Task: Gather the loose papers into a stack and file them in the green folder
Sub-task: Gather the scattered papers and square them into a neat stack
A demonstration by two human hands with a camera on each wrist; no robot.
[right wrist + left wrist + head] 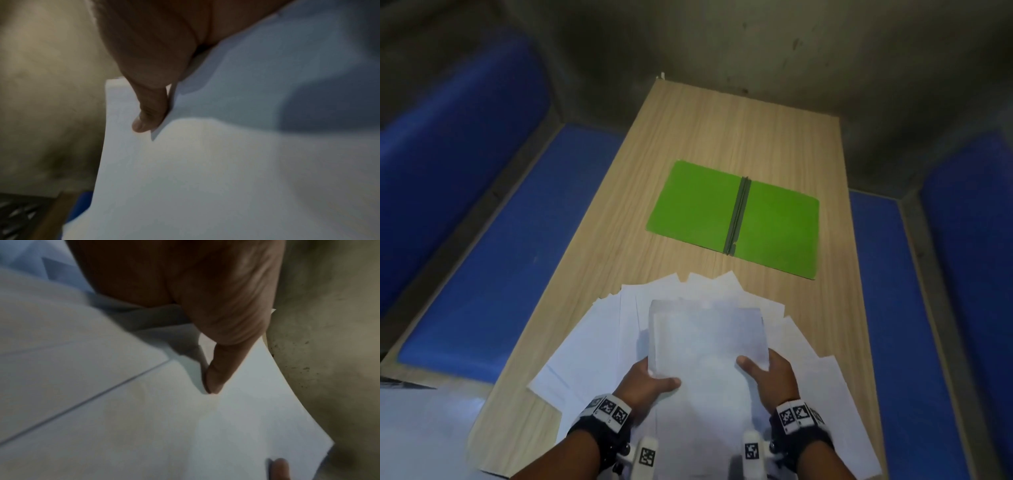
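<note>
The left hand and right hand each pinch a side of a small stack of papers, thumbs on top, above the loose papers spread on the near table. The green folder lies open farther away. It is best to grip softly, tap the edges even, and then pick up the rest.

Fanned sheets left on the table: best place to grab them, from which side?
Take the fanned sheets by their near ends, where they converge under the held stack; come from the person's side. The far ends splay apart toward the green folder.
</note>
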